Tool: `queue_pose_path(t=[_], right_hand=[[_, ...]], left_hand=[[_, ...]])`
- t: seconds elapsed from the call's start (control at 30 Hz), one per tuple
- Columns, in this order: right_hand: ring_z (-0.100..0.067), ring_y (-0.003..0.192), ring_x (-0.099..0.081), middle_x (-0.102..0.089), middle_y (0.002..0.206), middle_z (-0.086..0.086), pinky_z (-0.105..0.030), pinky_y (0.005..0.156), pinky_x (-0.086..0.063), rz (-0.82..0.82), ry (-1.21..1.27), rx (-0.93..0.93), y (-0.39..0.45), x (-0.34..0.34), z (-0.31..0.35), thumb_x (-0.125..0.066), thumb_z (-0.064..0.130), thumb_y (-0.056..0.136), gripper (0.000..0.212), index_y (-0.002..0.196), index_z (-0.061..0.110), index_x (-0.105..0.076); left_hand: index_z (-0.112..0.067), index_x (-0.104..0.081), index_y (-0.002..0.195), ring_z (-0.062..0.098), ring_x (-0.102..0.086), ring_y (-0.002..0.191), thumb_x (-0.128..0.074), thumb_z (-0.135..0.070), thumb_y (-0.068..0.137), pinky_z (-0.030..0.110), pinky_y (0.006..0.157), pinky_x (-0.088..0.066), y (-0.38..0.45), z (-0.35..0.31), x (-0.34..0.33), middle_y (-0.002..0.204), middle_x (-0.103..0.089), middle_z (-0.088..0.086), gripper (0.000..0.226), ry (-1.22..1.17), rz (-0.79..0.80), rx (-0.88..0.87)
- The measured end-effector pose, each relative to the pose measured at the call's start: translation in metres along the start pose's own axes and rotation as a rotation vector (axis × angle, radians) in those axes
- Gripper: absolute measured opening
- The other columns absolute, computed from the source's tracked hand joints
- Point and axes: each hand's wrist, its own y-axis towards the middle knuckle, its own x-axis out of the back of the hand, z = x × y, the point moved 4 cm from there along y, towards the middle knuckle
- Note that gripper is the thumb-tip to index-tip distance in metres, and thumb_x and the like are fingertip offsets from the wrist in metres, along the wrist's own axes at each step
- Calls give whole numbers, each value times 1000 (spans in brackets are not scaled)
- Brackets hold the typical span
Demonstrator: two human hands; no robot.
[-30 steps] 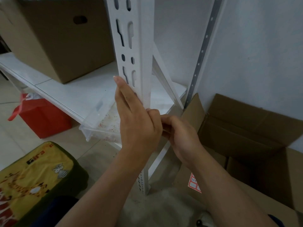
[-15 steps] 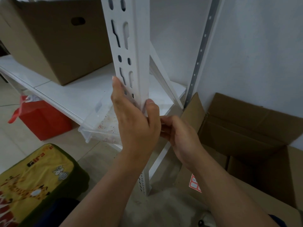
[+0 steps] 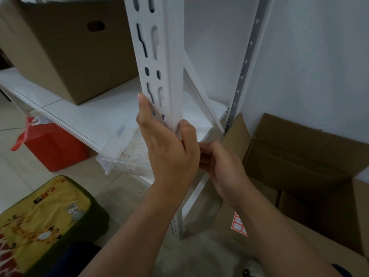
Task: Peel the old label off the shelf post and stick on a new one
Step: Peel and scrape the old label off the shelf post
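Note:
The white slotted shelf post stands upright at the centre. My left hand grips it from the front, fingers lying flat up the slotted face and thumb pressed on the right corner edge. My right hand sits just behind and to the right, its fingers curled in a pinch at the post's right face. Only a pale sliver shows between those fingertips, so the label there is almost wholly hidden by my left hand. A sheet of red-bordered labels lies on a cardboard flap below my right forearm.
A closed cardboard box stands on the white shelf, and a clear plastic tray juts from the shelf edge. An open cardboard box sits right by the wall. A red bag and a yellow cushion are on the floor at left.
My left thumb has slid up onto the post's corner edge. Both hands stay at the same spot on the post, and my right hand keeps its pinch.

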Motion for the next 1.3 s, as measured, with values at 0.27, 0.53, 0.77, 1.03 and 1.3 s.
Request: queue_pose_path(t=[0.27, 0.53, 0.77, 1.03, 1.3], right_hand=[[-10, 96, -68, -74, 97, 3, -28, 86, -49, 8, 18, 11, 1, 2, -2, -30, 19, 98, 47, 84, 25, -75], [-14, 98, -68, -74, 97, -2, -33, 91, -49, 25, 13, 24, 5, 3, -5, -28, 21, 97, 48, 88, 22, -75], [-12, 97, -68, -74, 98, 0, -31, 90, -49, 11, 1, 24, 6, 3, -5, -27, 19, 98, 49, 88, 22, -75], [-13, 97, -68, -75, 97, -1, -32, 91, -50, -2, 8, 26, 6, 2, -5, -28, 18, 97, 48, 87, 22, -75], [-13, 94, -69, -75, 94, -1, -29, 87, -50, -5, 19, 22, 3, 1, -2, -30, 16, 97, 47, 85, 21, -75]], left_hand=[[8, -4, 148, -16, -24, 127, -48, 1, 87, 7, 99, -33, -5, 10, -4, 134, -11, -33, 75, -17, 50, -32], [-4, -6, 151, 2, -38, 125, -55, -19, 91, 26, 96, -48, -2, 5, 8, 136, -15, -31, 79, -49, 54, -23], [3, -6, 150, -18, -27, 123, -52, -16, 93, 5, 94, -35, -3, 5, 5, 131, -12, -34, 75, 33, 53, -20], [3, -1, 151, 4, -34, 121, -42, -23, 93, 2, 94, -32, -1, 5, 5, 144, -30, 16, 75, 131, 95, -4], [3, 1, 151, 23, -41, 118, -40, -22, 90, 16, 92, -41, -1, 4, 7, 140, -32, 24, 78, 162, 101, -2]])
